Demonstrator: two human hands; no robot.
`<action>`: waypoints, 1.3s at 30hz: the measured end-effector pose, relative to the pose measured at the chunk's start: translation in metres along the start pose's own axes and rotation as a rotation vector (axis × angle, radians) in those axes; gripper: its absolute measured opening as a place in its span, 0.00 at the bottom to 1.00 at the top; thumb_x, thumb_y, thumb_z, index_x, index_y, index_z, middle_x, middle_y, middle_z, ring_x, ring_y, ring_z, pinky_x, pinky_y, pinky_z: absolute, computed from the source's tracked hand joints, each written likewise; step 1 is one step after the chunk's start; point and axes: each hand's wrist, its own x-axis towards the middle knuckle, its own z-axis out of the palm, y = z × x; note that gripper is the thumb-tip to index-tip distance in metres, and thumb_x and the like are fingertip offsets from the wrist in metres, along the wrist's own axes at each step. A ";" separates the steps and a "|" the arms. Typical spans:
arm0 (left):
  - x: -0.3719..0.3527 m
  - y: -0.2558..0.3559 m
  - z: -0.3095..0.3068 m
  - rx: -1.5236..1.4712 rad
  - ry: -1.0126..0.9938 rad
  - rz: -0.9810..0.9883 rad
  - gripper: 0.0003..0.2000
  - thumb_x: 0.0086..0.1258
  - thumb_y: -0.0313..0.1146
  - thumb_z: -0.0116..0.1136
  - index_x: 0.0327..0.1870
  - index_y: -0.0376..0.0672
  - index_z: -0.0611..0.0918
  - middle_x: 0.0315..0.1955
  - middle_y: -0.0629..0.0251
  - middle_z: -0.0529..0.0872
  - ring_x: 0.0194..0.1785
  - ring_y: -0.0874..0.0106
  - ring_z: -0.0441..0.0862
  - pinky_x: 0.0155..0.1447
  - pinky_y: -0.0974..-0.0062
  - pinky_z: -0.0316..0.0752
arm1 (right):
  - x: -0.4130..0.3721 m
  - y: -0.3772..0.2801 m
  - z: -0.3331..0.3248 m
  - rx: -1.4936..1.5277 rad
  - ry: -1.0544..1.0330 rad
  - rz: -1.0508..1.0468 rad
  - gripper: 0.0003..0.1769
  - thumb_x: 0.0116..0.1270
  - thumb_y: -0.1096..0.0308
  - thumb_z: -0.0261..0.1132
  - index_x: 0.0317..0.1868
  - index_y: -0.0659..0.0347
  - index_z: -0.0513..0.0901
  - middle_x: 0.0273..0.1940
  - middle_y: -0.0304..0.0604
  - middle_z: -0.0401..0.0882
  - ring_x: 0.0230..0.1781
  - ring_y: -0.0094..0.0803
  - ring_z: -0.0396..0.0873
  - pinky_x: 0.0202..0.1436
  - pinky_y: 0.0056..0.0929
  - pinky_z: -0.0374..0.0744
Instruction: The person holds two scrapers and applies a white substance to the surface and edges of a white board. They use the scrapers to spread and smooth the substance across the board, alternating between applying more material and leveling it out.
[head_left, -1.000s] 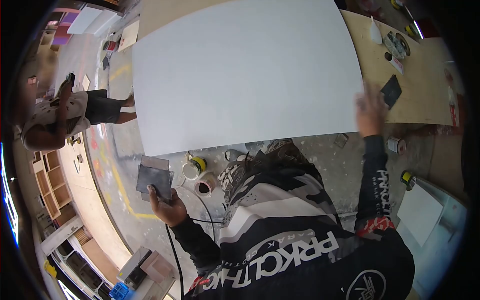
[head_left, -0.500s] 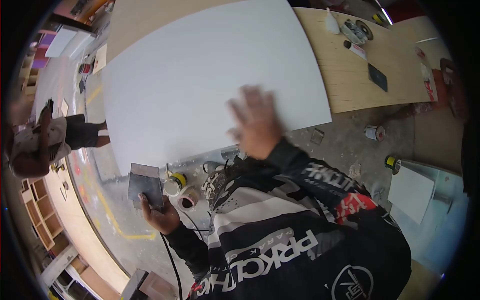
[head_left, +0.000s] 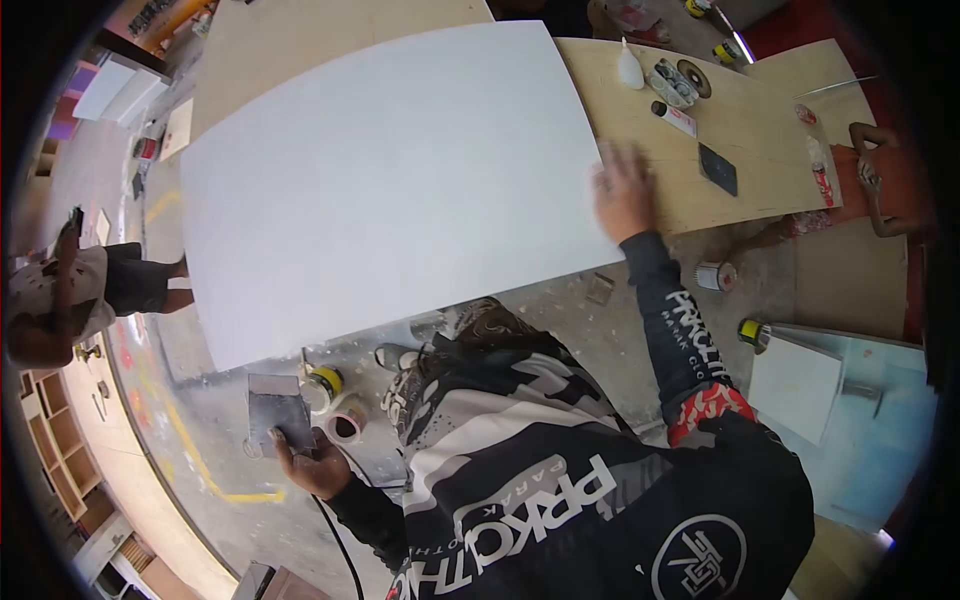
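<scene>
A large white panel (head_left: 390, 190) lies flat on the work surface in front of me. At its right edge is my right hand (head_left: 626, 192), palm down and slightly blurred, its fingers stretched out and nothing held. Low on the left, away from the panel, my left hand (head_left: 315, 465) grips a dark grey piece of sandpaper (head_left: 280, 412), thumb on its face. The sandpaper's upper strip is lighter.
On the plywood sheet (head_left: 740, 110) to the right sit a white squeeze bottle (head_left: 630, 68), a tube (head_left: 674, 119), a disc (head_left: 694, 78) and a dark flat piece (head_left: 717, 168). Cans (head_left: 347, 425) stand on the floor. One person (head_left: 75, 290) is at left, another (head_left: 875, 185) at right.
My right hand has moved right across the white panel to its right edge. My left hand keeps hold of the sandpaper, a little lower in view. The whole view has shifted slightly.
</scene>
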 end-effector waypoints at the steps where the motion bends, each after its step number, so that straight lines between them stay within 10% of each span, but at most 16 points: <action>1: 0.000 -0.009 -0.010 0.208 -0.077 0.165 0.22 0.67 0.28 0.57 0.62 0.36 0.73 0.57 0.60 0.76 0.54 0.71 0.76 0.46 0.76 0.76 | 0.005 0.029 0.015 0.205 0.123 0.104 0.27 0.70 0.59 0.56 0.66 0.62 0.69 0.67 0.64 0.63 0.68 0.59 0.63 0.69 0.57 0.62; 3: -0.001 -0.019 -0.021 0.405 -0.114 0.334 0.24 0.64 0.21 0.58 0.63 0.34 0.71 0.58 0.57 0.75 0.56 0.69 0.75 0.51 0.74 0.77 | 0.014 0.046 0.003 0.357 0.191 0.050 0.25 0.73 0.61 0.54 0.64 0.70 0.70 0.64 0.59 0.70 0.64 0.53 0.70 0.68 0.46 0.67; 5: -0.002 -0.014 -0.009 0.821 -0.156 0.602 0.28 0.58 0.15 0.57 0.64 0.32 0.69 0.59 0.52 0.76 0.59 0.64 0.75 0.58 0.71 0.75 | 0.017 0.035 -0.017 1.291 0.005 0.332 0.25 0.76 0.60 0.52 0.64 0.71 0.71 0.62 0.52 0.74 0.61 0.41 0.74 0.65 0.35 0.71; 7: 0.000 -0.004 0.006 0.955 -0.189 0.722 0.29 0.57 0.16 0.60 0.63 0.32 0.69 0.59 0.50 0.76 0.60 0.62 0.76 0.60 0.69 0.73 | 0.008 0.017 -0.023 1.317 -0.048 0.423 0.26 0.77 0.57 0.51 0.63 0.73 0.71 0.60 0.48 0.76 0.59 0.31 0.76 0.64 0.27 0.71; 8: 0.011 -0.002 0.007 0.441 -0.126 0.333 0.29 0.57 0.16 0.60 0.63 0.31 0.69 0.59 0.49 0.76 0.59 0.62 0.77 0.60 0.69 0.73 | 0.001 0.017 -0.017 1.266 -0.136 0.399 0.27 0.77 0.57 0.52 0.63 0.74 0.70 0.60 0.50 0.76 0.60 0.31 0.75 0.64 0.26 0.70; 11: 0.010 0.009 0.030 -0.022 -0.047 -0.038 0.29 0.59 0.18 0.60 0.64 0.32 0.69 0.60 0.51 0.76 0.57 0.64 0.77 0.59 0.70 0.74 | -0.031 0.001 -0.033 1.076 -0.191 0.323 0.27 0.76 0.59 0.53 0.63 0.76 0.69 0.60 0.58 0.76 0.63 0.35 0.74 0.66 0.29 0.69; 13: 0.006 0.015 0.045 -0.076 -0.081 -0.071 0.21 0.71 0.40 0.58 0.60 0.38 0.77 0.52 0.65 0.80 0.47 0.75 0.78 0.40 0.78 0.74 | -0.061 -0.007 -0.050 0.747 -0.161 0.136 0.26 0.75 0.60 0.52 0.63 0.74 0.70 0.60 0.65 0.73 0.66 0.44 0.71 0.66 0.33 0.68; 20: 0.006 0.023 0.065 -0.197 -0.144 -0.196 0.20 0.70 0.40 0.59 0.59 0.40 0.78 0.50 0.66 0.81 0.45 0.75 0.80 0.39 0.79 0.74 | -0.077 -0.043 -0.161 0.009 -0.998 0.446 0.24 0.70 0.66 0.56 0.63 0.69 0.70 0.58 0.67 0.73 0.59 0.55 0.73 0.62 0.46 0.71; 21: 0.004 0.023 0.069 -0.199 -0.156 -0.206 0.18 0.70 0.38 0.58 0.57 0.40 0.78 0.48 0.67 0.82 0.45 0.75 0.80 0.40 0.78 0.75 | -0.080 -0.039 -0.152 0.011 -0.988 0.443 0.24 0.70 0.66 0.56 0.63 0.69 0.70 0.58 0.67 0.73 0.59 0.55 0.73 0.62 0.46 0.71; 23: -0.001 0.022 0.075 -0.207 -0.170 -0.212 0.15 0.71 0.37 0.57 0.55 0.41 0.79 0.47 0.67 0.82 0.46 0.75 0.79 0.41 0.78 0.77 | -0.091 -0.031 -0.122 0.248 -0.240 -0.022 0.24 0.69 0.65 0.57 0.63 0.65 0.72 0.63 0.62 0.69 0.64 0.55 0.69 0.66 0.48 0.68; 25: 0.000 0.020 0.081 -0.194 -0.122 -0.198 0.17 0.71 0.37 0.57 0.56 0.40 0.79 0.48 0.66 0.81 0.47 0.75 0.79 0.41 0.79 0.77 | -0.076 -0.057 -0.108 0.300 -0.125 -0.253 0.25 0.69 0.64 0.58 0.64 0.62 0.72 0.68 0.58 0.64 0.69 0.58 0.62 0.71 0.51 0.62; 30: 0.010 0.008 0.041 -0.119 -0.247 -0.095 0.22 0.69 0.24 0.54 0.65 0.37 0.72 0.62 0.61 0.72 0.57 0.71 0.75 0.56 0.73 0.76 | -0.030 -0.063 -0.053 0.229 -0.248 -0.612 0.29 0.72 0.52 0.54 0.70 0.51 0.66 0.74 0.53 0.54 0.73 0.61 0.51 0.74 0.61 0.49; 39: -0.025 0.036 0.019 -0.340 0.128 -0.215 0.26 0.67 0.20 0.53 0.68 0.37 0.67 0.68 0.58 0.67 0.64 0.69 0.71 0.67 0.70 0.67 | 0.193 -0.019 0.060 0.052 0.090 -0.599 0.30 0.70 0.47 0.53 0.69 0.47 0.68 0.72 0.48 0.61 0.71 0.53 0.59 0.69 0.60 0.60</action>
